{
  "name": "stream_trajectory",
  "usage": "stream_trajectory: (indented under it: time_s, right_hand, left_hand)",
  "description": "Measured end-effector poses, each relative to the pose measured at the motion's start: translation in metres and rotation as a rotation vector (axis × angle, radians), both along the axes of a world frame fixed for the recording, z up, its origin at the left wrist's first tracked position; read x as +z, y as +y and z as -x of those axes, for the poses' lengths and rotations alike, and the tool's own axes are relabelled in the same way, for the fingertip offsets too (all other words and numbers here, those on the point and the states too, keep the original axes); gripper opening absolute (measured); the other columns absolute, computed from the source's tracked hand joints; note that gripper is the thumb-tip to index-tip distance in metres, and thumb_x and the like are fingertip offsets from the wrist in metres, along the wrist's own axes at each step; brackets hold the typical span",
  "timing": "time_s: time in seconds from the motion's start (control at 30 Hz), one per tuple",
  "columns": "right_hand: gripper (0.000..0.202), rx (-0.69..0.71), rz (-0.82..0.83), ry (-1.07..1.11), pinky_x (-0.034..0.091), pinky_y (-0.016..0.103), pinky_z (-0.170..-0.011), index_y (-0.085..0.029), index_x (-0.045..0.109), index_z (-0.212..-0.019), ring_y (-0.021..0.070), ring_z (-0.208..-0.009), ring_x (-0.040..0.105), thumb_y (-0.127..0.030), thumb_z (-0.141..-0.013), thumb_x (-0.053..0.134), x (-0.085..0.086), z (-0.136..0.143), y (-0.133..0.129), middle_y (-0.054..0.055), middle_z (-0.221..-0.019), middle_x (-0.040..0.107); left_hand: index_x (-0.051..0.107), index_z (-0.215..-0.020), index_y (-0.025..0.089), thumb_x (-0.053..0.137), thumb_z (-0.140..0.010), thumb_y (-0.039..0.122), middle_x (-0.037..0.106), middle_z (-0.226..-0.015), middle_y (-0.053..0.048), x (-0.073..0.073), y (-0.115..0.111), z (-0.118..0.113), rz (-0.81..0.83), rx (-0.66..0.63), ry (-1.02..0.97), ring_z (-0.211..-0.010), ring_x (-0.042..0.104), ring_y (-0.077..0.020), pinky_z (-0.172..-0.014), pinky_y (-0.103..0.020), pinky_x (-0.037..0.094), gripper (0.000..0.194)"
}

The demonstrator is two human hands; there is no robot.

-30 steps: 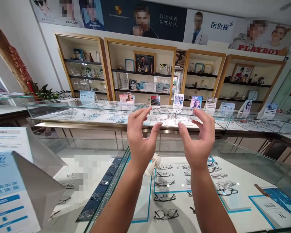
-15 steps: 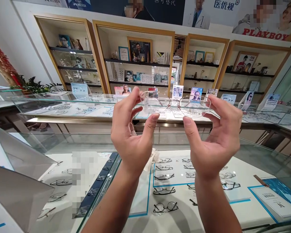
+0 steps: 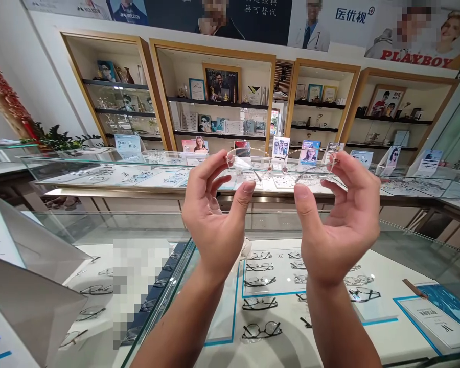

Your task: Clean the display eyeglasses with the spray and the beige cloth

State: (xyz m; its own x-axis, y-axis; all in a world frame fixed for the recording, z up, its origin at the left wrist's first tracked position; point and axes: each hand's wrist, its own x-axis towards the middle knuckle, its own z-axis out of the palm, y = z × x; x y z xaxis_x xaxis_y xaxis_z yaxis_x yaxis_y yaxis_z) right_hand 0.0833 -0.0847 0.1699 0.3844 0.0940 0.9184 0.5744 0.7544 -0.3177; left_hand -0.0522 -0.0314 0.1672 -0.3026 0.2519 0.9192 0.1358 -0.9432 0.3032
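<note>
A pair of thin-rimmed eyeglasses (image 3: 269, 162) is held up between my hands, its clear lenses facing forward and its thin temples showing below the rims. My left hand (image 3: 216, 220) grips the left outer edge of the frame with its fingertips, the thumb standing apart below. At the right outer edge, the fingertips of my right hand (image 3: 335, 220) hold the frame, with that thumb also apart from it. Below my hands, dark-framed glasses (image 3: 261, 330) lie in rows inside the glass display case (image 3: 180, 278).
White folded signs (image 3: 34, 266) stand at the near left. Across the aisle runs another glass counter (image 3: 145, 176) with eyewear and small cards. Beyond it are wood-framed shelves (image 3: 214, 97). A blue and white card (image 3: 431, 314) lies at the lower right.
My left hand has shifted slightly right and down with the eyeglasses, and the eyeglasses' temples show at a different angle. My right hand has barely moved. The background sits slightly lower in view.
</note>
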Motion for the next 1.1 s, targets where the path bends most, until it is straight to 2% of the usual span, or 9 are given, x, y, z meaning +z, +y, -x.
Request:
stream_trajectory:
  time_s: [0.17,0.47,0.67,0.87,1.1]
  right_hand:
    - [0.049,0.095,0.026,0.029,0.055,0.057,-0.108,-0.033,0.060,-0.141,0.0292,-0.134,0.060,-0.033,-0.093,0.071,0.000,-0.001,0.009,0.007,-0.142,0.062]
    - [0.048,0.157,0.062,0.076,0.055,0.057,-0.108,-0.030,0.065,-0.139,0.0322,-0.134,0.062,-0.036,-0.092,0.074,-0.001,0.001,0.012,0.009,-0.142,0.065]
    - [0.047,0.131,0.059,0.078,0.056,0.055,-0.105,-0.029,0.066,-0.137,0.0314,-0.129,0.064,-0.039,-0.092,0.074,0.000,0.000,0.013,0.010,-0.141,0.064]
    - [0.048,0.082,0.051,0.084,0.056,0.053,-0.104,-0.028,0.065,-0.136,0.0295,-0.123,0.064,-0.040,-0.090,0.075,-0.001,0.000,0.012,0.011,-0.136,0.064]
    - [0.049,0.111,0.028,0.095,0.055,0.054,-0.106,-0.030,0.064,-0.136,0.0303,-0.124,0.062,-0.042,-0.090,0.076,-0.001,0.000,0.013,0.010,-0.136,0.062]
  left_hand:
    - [0.060,-0.137,0.032,0.080,-0.091,0.039,0.063,-0.138,-0.006,-0.002,-0.004,-0.001,-0.074,0.139,-0.023,-0.128,0.062,-0.0234,-0.102,-0.039,0.057,0.051]
    - [0.061,-0.134,0.027,0.080,-0.090,0.038,0.064,-0.127,-0.006,0.000,-0.010,0.001,-0.165,0.322,-0.005,-0.124,0.061,-0.0246,-0.107,-0.044,0.053,0.050]
    - [0.063,-0.130,0.027,0.081,-0.089,0.039,0.064,-0.123,-0.006,0.002,-0.012,0.000,-0.161,0.303,-0.029,-0.120,0.061,-0.0234,-0.105,-0.043,0.053,0.047]
    - [0.064,-0.130,0.029,0.081,-0.089,0.042,0.065,-0.125,-0.005,0.001,-0.013,0.001,-0.079,0.257,-0.028,-0.117,0.062,-0.0227,-0.102,-0.041,0.052,0.047]
    - [0.065,-0.131,0.030,0.082,-0.088,0.042,0.067,-0.128,-0.005,0.001,-0.015,-0.001,-0.045,0.202,-0.052,-0.114,0.063,-0.0222,-0.099,-0.040,0.052,0.048]
